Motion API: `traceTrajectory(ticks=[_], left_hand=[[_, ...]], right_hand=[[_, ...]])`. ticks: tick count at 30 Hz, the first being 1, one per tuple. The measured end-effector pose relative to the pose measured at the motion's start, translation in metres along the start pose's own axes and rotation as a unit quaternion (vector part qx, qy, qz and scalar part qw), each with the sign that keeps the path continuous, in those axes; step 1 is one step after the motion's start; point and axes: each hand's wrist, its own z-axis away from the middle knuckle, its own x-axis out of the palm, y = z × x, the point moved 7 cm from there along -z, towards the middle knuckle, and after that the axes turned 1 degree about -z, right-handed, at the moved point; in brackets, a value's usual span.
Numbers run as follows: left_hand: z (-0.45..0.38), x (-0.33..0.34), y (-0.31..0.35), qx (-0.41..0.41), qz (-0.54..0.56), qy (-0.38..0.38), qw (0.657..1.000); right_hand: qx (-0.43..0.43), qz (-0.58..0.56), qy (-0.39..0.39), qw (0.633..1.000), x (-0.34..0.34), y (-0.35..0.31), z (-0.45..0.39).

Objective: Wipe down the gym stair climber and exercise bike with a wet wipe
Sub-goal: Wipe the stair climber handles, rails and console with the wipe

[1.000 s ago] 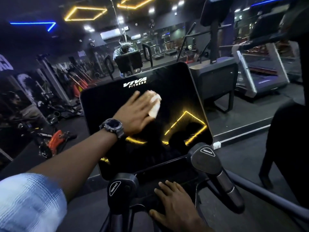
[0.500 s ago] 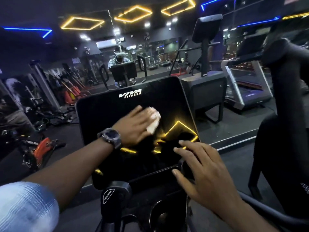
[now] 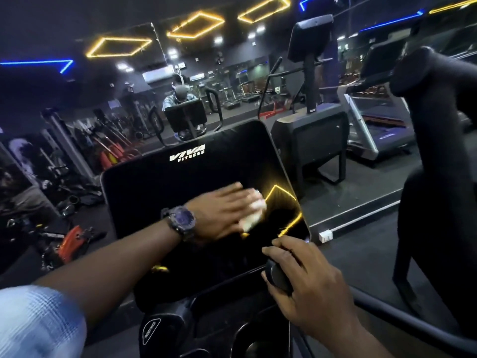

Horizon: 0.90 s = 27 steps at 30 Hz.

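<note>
A glossy black console screen (image 3: 160, 192) marked "VIVA FITNESS" fills the middle of the head view. My left hand (image 3: 219, 210), with a watch on the wrist, presses a white wet wipe (image 3: 254, 211) flat against the screen's right half. My right hand (image 3: 307, 280) grips the round black handle end (image 3: 277, 276) at the console's lower right corner. A second black handle end (image 3: 154, 329) sits at the lower left. Yellow ceiling lights reflect in the screen beside the wipe.
A tall black handlebar (image 3: 433, 177) rises at the right. Behind a mirror wall stand another black machine (image 3: 309, 140) and a treadmill (image 3: 374, 135). Weights and gear (image 3: 72, 236) lie on the floor at the left. A cup holder (image 3: 254, 344) sits below the console.
My left hand has wiped downward and rightward across the screen. My right hand rose from the lower tray and took hold of the right handle end.
</note>
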Motion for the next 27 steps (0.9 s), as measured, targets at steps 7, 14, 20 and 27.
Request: traceTrajectory(ticks=[7,14,20,27], left_hand=[[-0.019,-0.019,-0.075,-0.244,0.042,0.019,0.969],[-0.028,-0.002,0.011,0.071,0.022,-0.012,0.997],[-0.031,-0.023,-0.107,-0.317,0.029,-0.019,0.948],[-0.076,0.001,0.042,0.151,0.019,-0.027,0.988]], right_hand=[[-0.008,-0.011,-0.002,1.0,-0.002,0.002,-0.001],[-0.009,-0.02,0.013,1.0,-0.001,0.001,-0.003],[-0.016,-0.028,0.013,0.999,-0.001,0.001,-0.002],[-0.011,-0.04,-0.001,0.999,-0.003,0.002,-0.003]])
